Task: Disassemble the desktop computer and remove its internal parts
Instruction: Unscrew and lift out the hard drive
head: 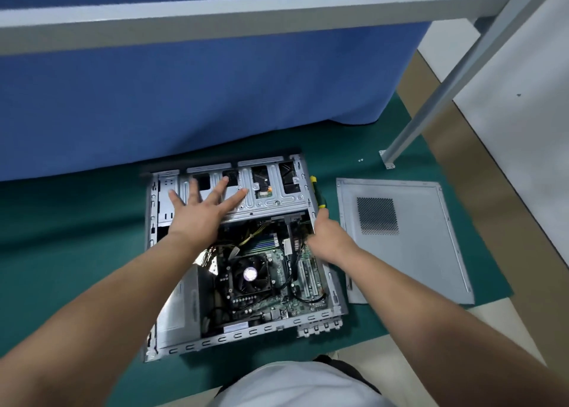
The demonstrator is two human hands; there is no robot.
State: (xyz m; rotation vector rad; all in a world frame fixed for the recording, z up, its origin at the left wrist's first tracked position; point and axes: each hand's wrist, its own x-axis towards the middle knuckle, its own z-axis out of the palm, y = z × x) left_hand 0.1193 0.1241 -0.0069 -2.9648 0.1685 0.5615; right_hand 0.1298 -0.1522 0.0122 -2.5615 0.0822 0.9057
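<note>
An open grey desktop case (334, 309) lies flat on a green mat, its motherboard (303, 271) and black CPU fan (250, 274) exposed. A silver drive cage (277, 195) spans the far half of the case. My left hand (201, 211) is spread, fingers straight, over the left part of that cage. My right hand (329, 237) is at the case's right wall and grips a screwdriver with a yellow and black handle (317, 192) that points away from me along the wall. A silver power supply (181, 302) fills the near left corner.
The removed grey side panel (409, 252) with a mesh vent lies on the mat to the right. A blue cloth-covered table (215, 92) stands just behind the case. A grey metal frame leg (437, 98) slants down to a foot plate at right. Two small screws (361, 160) lie nearby.
</note>
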